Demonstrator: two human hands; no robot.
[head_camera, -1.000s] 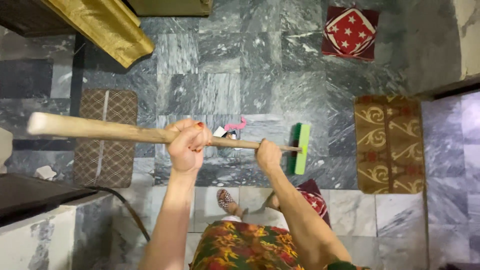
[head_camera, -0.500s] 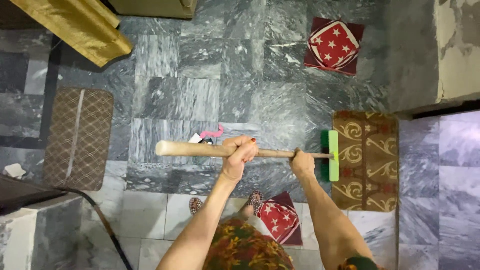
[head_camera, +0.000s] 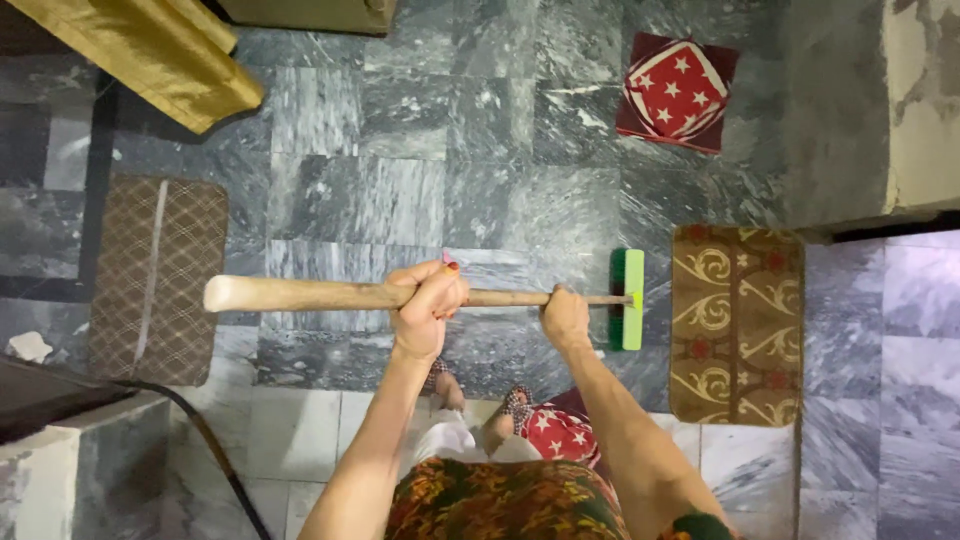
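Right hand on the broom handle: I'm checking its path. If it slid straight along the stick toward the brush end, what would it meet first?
The right hand would likely meet the green brush head first; the patterned brown mat lies just beyond it.

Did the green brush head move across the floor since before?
Yes. The green brush head slid right, from mid-floor to the edge of the brown patterned mat.

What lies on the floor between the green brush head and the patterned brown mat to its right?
Nothing: the head view shows only a narrow strip of bare grey marble floor between the green brush head and the brown mat.
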